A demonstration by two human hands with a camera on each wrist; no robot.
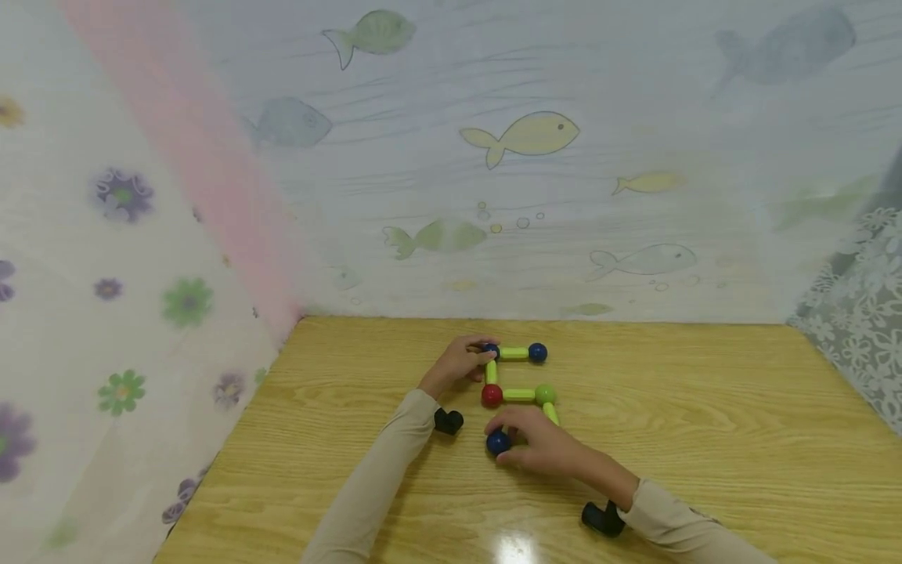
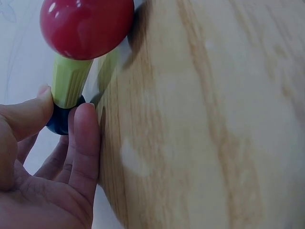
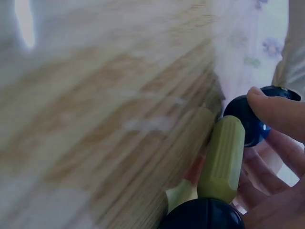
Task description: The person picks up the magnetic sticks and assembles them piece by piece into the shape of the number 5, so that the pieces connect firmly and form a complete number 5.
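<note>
A chain of coloured balls and yellow-green sticks lies on the table in an S-like shape. At its far left corner, my left hand (image 1: 456,365) pinches a blue ball (image 2: 59,121) between thumb and fingers. From there one stick (image 1: 514,353) runs right to another blue ball (image 1: 538,352), and one runs toward me to a red ball (image 1: 492,395). A further stick (image 1: 519,395) links red to a green ball (image 1: 546,394). My right hand (image 1: 546,445) grips the near blue ball (image 1: 499,442); its stick (image 3: 221,160) meets a dark blue ball (image 3: 202,215), hidden in the head view.
The wooden table (image 1: 338,368) ends at a fish-patterned sheet (image 1: 423,172) behind and a flowered sheet (image 1: 120,282) at the left. White lace (image 1: 870,305) hangs at the right. Black wrist-worn pieces (image 1: 448,422) show beside both forearms.
</note>
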